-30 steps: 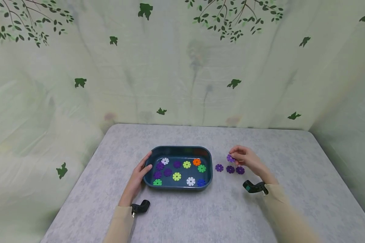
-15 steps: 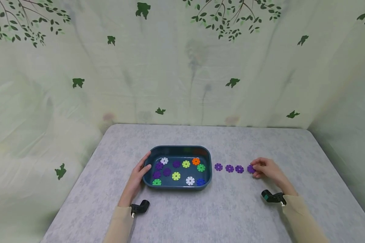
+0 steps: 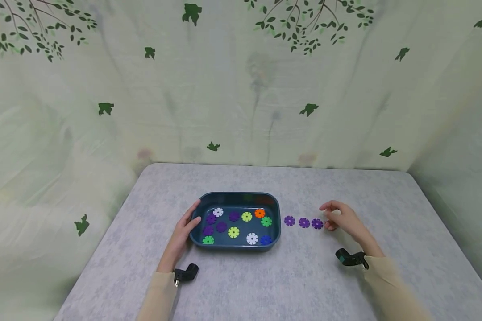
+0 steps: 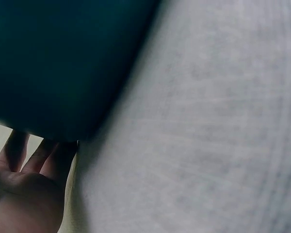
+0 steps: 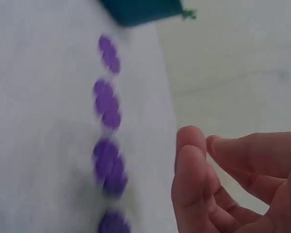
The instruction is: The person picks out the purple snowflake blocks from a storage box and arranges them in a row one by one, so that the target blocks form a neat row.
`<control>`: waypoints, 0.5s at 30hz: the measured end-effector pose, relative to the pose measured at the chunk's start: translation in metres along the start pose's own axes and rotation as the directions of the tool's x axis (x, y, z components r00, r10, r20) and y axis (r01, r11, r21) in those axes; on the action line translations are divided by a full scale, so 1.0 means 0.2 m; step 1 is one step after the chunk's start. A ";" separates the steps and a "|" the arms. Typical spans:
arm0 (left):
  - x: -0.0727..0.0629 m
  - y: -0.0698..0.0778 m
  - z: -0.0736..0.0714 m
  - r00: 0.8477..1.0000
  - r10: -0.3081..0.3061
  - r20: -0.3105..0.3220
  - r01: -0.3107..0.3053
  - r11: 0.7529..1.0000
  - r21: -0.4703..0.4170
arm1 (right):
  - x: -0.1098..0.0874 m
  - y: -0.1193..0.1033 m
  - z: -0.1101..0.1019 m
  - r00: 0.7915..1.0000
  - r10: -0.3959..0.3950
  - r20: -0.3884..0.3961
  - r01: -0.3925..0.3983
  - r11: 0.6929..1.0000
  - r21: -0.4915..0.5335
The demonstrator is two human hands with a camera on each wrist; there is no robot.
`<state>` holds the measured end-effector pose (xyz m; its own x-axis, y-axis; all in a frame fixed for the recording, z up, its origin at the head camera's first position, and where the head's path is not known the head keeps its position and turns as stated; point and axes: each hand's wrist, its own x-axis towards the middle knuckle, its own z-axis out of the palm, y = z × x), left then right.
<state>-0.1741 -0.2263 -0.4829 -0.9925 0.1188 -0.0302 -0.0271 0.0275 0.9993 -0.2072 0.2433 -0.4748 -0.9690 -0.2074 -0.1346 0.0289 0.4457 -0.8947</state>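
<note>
My left hand grips the left end of a dark teal tray, thumb over the rim and fingers along the outer wall. In the left wrist view the fingers reach behind the tray wall. To the tray's right, purple notched interlocking discs lie in a row. My right hand hovers beside the row's right end, fingers loosely bent and holding nothing. It hides the last disc from the head view; the right wrist view shows that disc at its lower edge.
Inside the tray lie several more discs, among them a white one, a yellow one, an orange one and a blue one. The grey table ends at a leaf-patterned curtain.
My right hand carried a purple disc rightward to the end of the row and let go of it. It has since lifted and shifted back left. The left hand stays on the tray.
</note>
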 end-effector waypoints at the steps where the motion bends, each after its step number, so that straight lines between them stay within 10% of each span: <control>1: 0.00 0.00 0.00 1.000 -0.002 -0.002 0.002 1.000 0.001 | 0.01 -0.03 0.02 1.000 -0.019 0.010 0.019 1.000 0.020; 15: 0.05 -0.14 -0.04 0.999 0.019 -0.039 -0.018 1.000 0.022 | 0.21 -0.46 0.55 0.971 -0.128 0.202 0.053 0.939 0.339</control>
<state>-0.1851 -0.2338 -0.5103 -0.9967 0.0803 -0.0100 -0.0063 0.0471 0.9989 -0.2238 0.0980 -0.4440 -0.8947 -0.4347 -0.1024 0.0591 0.1121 -0.9919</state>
